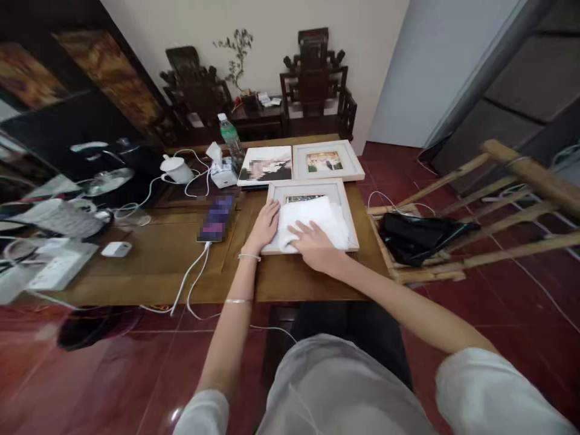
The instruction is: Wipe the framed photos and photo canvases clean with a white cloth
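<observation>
My right hand (317,244) lies with its fingers spread on a folded white cloth (312,211), pressing it onto a picture frame. That pale picture frame (351,226) lies flat near the table's front edge. Most of its picture is under the cloth; only a strip shows at the top. My left hand (265,223) rests on the frame's left side, fingers stretched out. Just behind lie two more pieces: a framed picture (356,163) on the right and a picture with a white upper part (267,157) on the left.
A phone (216,219) on a white cable lies left of my hands. Behind it stand a tissue box (224,176), a green-labelled bottle (232,142) and a lidded white cup (177,169). A power strip (61,269) is far left. Right of the table stands a bamboo rack (453,260).
</observation>
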The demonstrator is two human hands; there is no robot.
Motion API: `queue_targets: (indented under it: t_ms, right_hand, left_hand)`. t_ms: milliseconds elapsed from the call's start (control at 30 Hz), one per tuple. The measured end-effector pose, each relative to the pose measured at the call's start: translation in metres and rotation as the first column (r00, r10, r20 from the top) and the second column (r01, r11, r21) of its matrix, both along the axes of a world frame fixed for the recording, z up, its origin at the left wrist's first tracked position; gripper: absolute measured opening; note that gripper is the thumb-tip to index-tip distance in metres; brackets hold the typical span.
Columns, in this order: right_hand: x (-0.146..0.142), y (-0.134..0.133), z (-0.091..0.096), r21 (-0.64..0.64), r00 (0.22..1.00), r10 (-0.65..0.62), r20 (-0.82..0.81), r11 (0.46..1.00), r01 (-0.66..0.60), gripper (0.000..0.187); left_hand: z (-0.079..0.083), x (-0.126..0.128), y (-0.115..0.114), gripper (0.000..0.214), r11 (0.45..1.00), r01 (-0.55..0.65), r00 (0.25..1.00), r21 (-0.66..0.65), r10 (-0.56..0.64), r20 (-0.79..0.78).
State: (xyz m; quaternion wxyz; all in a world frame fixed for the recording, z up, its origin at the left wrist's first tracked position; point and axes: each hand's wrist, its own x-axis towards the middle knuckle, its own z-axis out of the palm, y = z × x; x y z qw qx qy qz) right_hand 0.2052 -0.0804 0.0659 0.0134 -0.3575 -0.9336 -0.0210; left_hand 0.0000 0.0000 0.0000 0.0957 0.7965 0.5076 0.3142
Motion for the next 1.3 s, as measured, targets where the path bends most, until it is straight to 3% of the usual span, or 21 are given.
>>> queue_targets:
  t_ms: [233,367,467,600,800,867,933,1100,1300]
  right_hand:
    - [0.085,-0.021,0.023,0.049,0.965,-0.224,0.134,0.974,0.220,0.042]
    - [0.105,-0.003,0.021,0.075,0.952,-0.277,0.131,0.960,0.270,0.047]
    - [0.097,0.035,0.017,0.097,0.930,-0.350,0.109,0.935,0.341,0.050]
    - [0.061,0.089,0.025,0.138,0.918,-0.396,0.025,0.911,0.389,0.050]
    - [-0.030,0.122,0.027,0.250,0.998,-0.057,-0.026,0.966,0.062,0.041]
    - [-0.052,0.127,0.020,0.208,0.999,-0.053,0.000,0.977,0.052,0.037]
    - [-0.063,0.134,0.012,0.155,0.992,-0.128,0.012,0.980,0.125,0.037]
    - [-0.043,0.144,0.002,0.169,0.976,-0.216,0.027,0.963,0.209,0.040]
    - [0.023,0.138,0.010,0.217,0.938,-0.324,0.126,0.931,0.292,0.042]
  left_hand:
    - [-0.005,-0.001,0.001,0.045,1.000,0.015,0.999,0.019,-0.014,-0.036]
    - [-0.003,0.001,0.000,0.045,0.999,0.027,0.999,0.022,-0.026,-0.044]
    - [0.000,0.002,-0.002,0.044,1.000,0.030,0.999,0.011,-0.029,-0.028]
    - [0.001,0.005,-0.005,0.042,0.999,0.039,0.999,0.004,-0.039,0.024]
    - [0.007,0.010,-0.008,0.037,0.999,0.030,0.998,0.024,-0.032,0.056]
    - [0.010,0.012,-0.008,0.037,0.999,0.037,0.997,0.025,-0.039,0.068]
    - [0.010,0.013,-0.009,0.038,0.999,0.028,0.995,0.018,-0.030,0.099]
    - [0.008,0.012,-0.008,0.037,1.000,0.019,0.987,0.009,-0.021,0.158]
    - [0.008,0.011,-0.008,0.037,1.000,0.016,0.984,-0.004,-0.015,0.177]
